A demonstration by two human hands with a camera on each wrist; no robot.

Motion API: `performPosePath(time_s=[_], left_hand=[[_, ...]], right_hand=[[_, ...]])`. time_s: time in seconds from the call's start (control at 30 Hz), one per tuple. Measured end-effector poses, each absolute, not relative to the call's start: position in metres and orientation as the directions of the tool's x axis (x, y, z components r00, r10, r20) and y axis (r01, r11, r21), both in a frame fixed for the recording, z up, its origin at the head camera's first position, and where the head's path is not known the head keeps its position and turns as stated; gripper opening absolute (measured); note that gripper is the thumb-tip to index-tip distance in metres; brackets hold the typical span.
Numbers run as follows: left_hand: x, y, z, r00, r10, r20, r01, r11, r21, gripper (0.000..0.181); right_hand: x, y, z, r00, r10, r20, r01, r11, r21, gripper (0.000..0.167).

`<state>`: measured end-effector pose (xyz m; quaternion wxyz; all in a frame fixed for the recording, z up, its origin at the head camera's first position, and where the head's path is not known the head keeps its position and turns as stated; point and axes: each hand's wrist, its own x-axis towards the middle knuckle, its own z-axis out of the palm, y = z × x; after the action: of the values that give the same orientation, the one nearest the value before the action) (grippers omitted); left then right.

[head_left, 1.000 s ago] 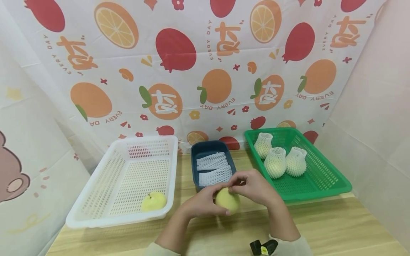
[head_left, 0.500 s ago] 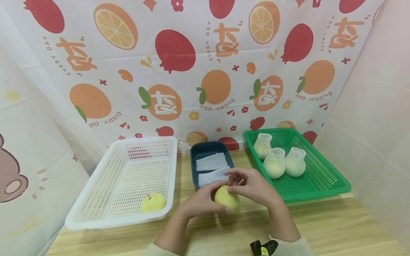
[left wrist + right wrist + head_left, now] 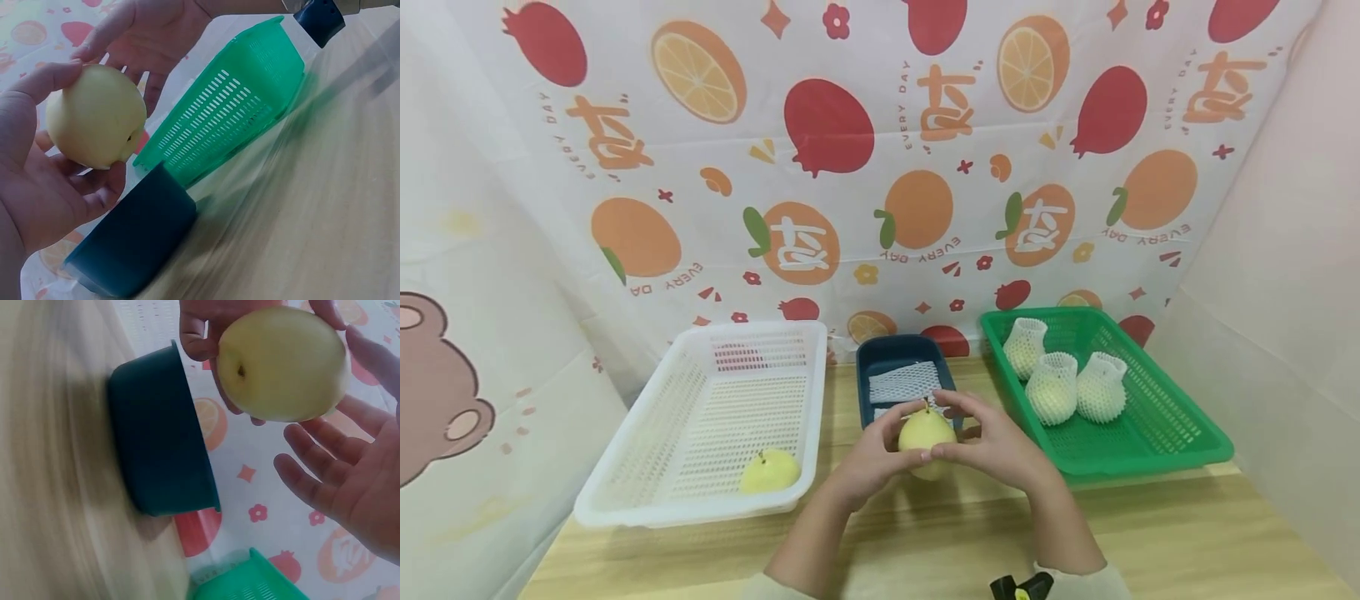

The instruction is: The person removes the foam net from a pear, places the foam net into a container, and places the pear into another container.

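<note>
At your left, the counter's (image 3: 1150, 533) side edge runs just outside the white basket (image 3: 817, 392). Wood shows in the gap between that basket and the blue tray (image 3: 898, 340), and more widely on the near side, beneath your forearms. The right edge slants toward you from the green basket's (image 3: 1150, 465) near right corner; the far side ends at the fruit-print curtain (image 3: 880, 108).

The white basket has a loose pear (image 3: 775, 472) in its near right corner. Next comes the tray, just beyond your hands, with foam nets (image 3: 904, 382) lying in it, the nearer one partly hidden by your fingers. Its rim stands close behind them. To the right, the green basket's left wall is near your right hand (image 3: 996, 446); pears in foam sleeves (image 3: 1051, 392) stand grouped in its far left part.

Your left hand (image 3: 865, 458) wraps the held pear (image 3: 925, 431) from the left, thumb across its near side, above the counter and nearer you than the tray. The stem points up, the dimpled end down, so the long axis is roughly upright. Your right hand's fingers are spread at its right, thumb tip meeting the left thumb; how firmly they touch the fruit, I cannot tell.
</note>
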<state>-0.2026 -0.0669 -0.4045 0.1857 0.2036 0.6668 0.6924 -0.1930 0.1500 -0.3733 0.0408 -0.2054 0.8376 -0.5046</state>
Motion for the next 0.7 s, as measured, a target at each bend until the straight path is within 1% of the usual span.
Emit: performPosePath(time_s=[0.1,0.23,0.37,0.53,0.7], left_hand=[[-0.199,-0.069,-0.405,-0.857,0.515,0.022,-0.014,-0.066,0.998,0.068],[-0.193,-0.071,-0.402,-0.888,0.458,0.037,-0.010,-0.101,0.995,0.063],[-0.187,-0.070,-0.400,-0.912,0.406,0.057,0.018,-0.097,0.995,0.060],[-0.181,-0.073,-0.401,-0.931,0.357,0.079,0.064,-0.055,0.996,0.060],[-0.172,-0.078,-0.401,-0.947,0.310,0.080,0.104,0.060,0.993,0.067]], right_hand=[[-0.193,0.147,-0.378,-0.898,-0.417,0.141,-0.313,0.381,-0.870,0.075],[-0.194,0.139,-0.382,-0.867,-0.482,0.127,-0.319,0.340,-0.885,0.081],[-0.193,0.130,-0.381,-0.871,-0.481,0.099,-0.291,0.342,-0.894,0.085],[-0.191,0.122,-0.383,-0.893,-0.433,0.120,-0.291,0.352,-0.890,0.083],[-0.184,0.112,-0.392,-0.907,-0.390,0.156,-0.304,0.354,-0.884,0.080]])
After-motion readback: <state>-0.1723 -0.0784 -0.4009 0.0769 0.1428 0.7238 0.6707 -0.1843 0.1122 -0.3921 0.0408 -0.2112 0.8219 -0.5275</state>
